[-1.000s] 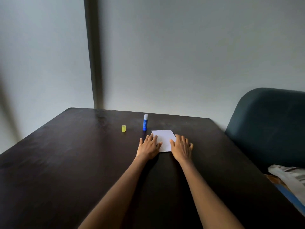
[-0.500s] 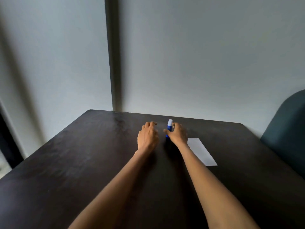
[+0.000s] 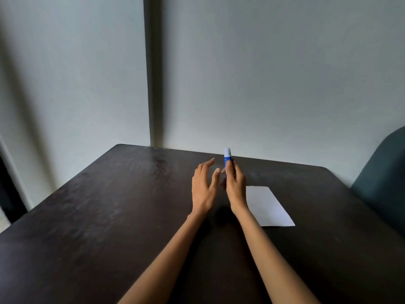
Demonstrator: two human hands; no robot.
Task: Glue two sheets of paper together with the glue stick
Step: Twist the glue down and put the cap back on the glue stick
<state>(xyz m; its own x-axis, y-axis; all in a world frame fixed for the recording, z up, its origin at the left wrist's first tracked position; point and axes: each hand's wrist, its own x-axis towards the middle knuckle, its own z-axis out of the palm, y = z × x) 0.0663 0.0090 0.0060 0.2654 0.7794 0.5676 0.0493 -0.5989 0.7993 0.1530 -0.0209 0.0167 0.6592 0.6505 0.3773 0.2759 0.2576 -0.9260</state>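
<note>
Paper (image 3: 268, 206) right of hands, chair (image 3: 385, 183) at table (image 3: 87, 216) edge.

Dim, soft daylight; faint blur, bowed edges.

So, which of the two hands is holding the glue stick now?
The right hand holds the glue stick upright, with fingers wrapped around its blue body. The left hand is open beside it, fingers spread, holding nothing.

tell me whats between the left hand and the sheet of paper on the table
The right hand, holding the blue glue stick upright, sits between the open left hand and the paper, as the head view shows.
</note>
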